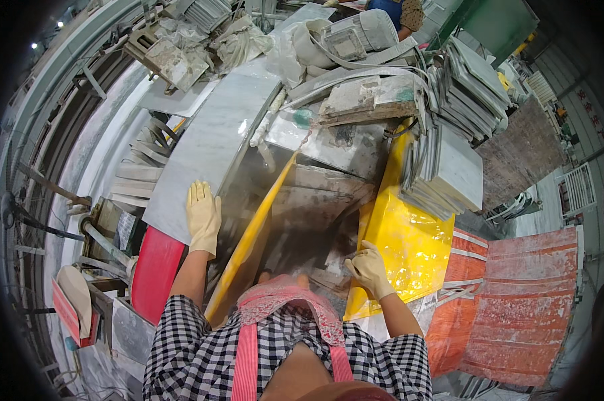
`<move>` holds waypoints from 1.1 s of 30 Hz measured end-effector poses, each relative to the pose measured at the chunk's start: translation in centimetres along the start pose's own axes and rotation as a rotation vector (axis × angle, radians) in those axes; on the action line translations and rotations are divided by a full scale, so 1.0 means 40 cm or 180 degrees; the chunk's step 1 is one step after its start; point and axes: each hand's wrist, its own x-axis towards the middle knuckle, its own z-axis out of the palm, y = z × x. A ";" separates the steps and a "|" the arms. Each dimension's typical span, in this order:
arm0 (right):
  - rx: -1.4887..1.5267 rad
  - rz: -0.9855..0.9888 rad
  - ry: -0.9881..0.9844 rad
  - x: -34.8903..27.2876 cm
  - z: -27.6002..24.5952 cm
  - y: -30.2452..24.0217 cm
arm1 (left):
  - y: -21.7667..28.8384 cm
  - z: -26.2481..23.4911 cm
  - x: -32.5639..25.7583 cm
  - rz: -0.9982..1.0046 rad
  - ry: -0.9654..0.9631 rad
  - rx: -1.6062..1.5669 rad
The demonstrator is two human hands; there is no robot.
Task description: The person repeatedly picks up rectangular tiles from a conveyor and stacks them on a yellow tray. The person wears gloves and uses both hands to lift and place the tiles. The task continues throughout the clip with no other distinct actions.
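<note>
My left hand (204,217), in a cream rubber glove, lies flat with its fingers stretched out on the near end of a long grey-white stone slab (215,127). A red panel (156,267) shows just below the slab, beside my left forearm. My right hand (371,270), gloved the same way, is at the left edge of a wet, shiny yellow sheet (412,244). Its fingers are curled, and what they hold, if anything, is hidden. Between my hands, a narrow yellow strip (252,237) slants over a dark gap.
Thin stone tiles (449,167) stand stacked at right, beyond the yellow sheet. A dusty motor (359,33) and machine parts fill the far middle. Orange-red panels (526,304) stand at lower right. Metal pipes (108,242) lie at left. Another person's arm (409,17) shows at the top.
</note>
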 end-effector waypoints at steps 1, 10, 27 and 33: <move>0.0041 0.0052 -0.0072 0.000 0.000 0.000 | 0.000 0.001 0.000 0.0018 0.0021 -0.0028; -0.0101 -0.0092 0.0055 0.001 -0.001 0.001 | 0.002 -0.001 0.003 -0.0025 -0.0034 -0.0060; -0.0046 -0.0034 0.0021 0.001 0.004 0.000 | -0.003 0.009 0.002 0.0000 0.0014 -0.0017; -0.0097 -0.0066 0.0080 0.002 -0.006 -0.005 | 0.001 0.005 0.003 -0.0014 0.0011 0.0034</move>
